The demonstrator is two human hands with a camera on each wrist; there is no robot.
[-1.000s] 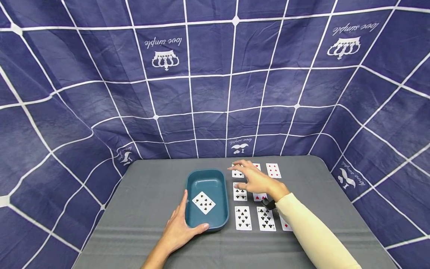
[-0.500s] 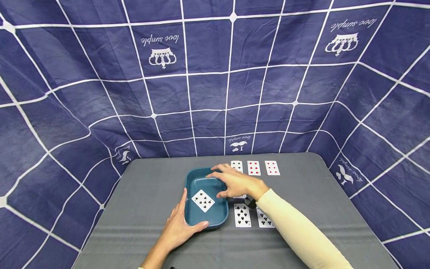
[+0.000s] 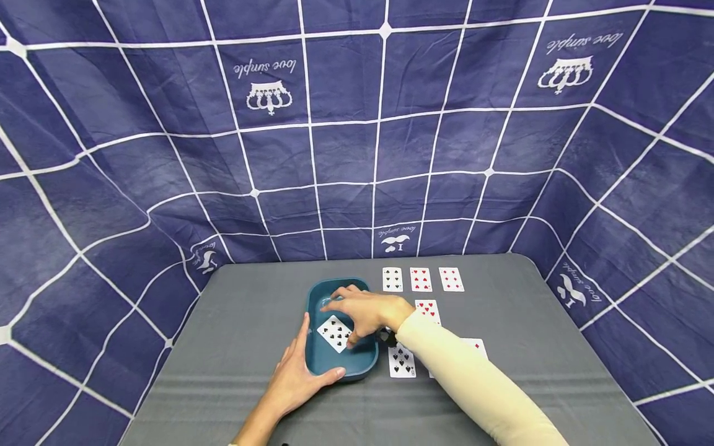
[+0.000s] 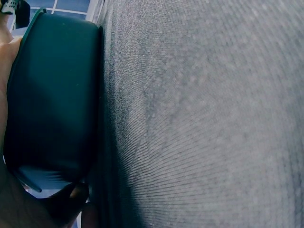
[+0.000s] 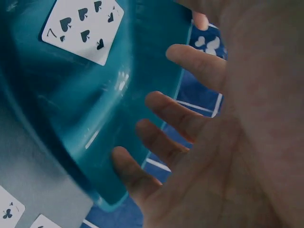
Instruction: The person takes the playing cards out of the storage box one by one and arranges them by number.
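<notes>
My left hand (image 3: pixel 294 381) braces the teal tray (image 3: pixel 318 362) at seven o'clock, fingers flat; my right hand (image 3: pixel 365 313) hovers open, empty, over the seven of spades (image 3: pixel 336 334). Next, I'd reach for another card.

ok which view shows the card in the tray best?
Right wrist: the seven of spades fills the corner unobstructed, with index and pips readable, lying on the teal tray floor. Head shows it whole but small, beside the right hand. Left wrist shows only the tray's outer wall.
</notes>
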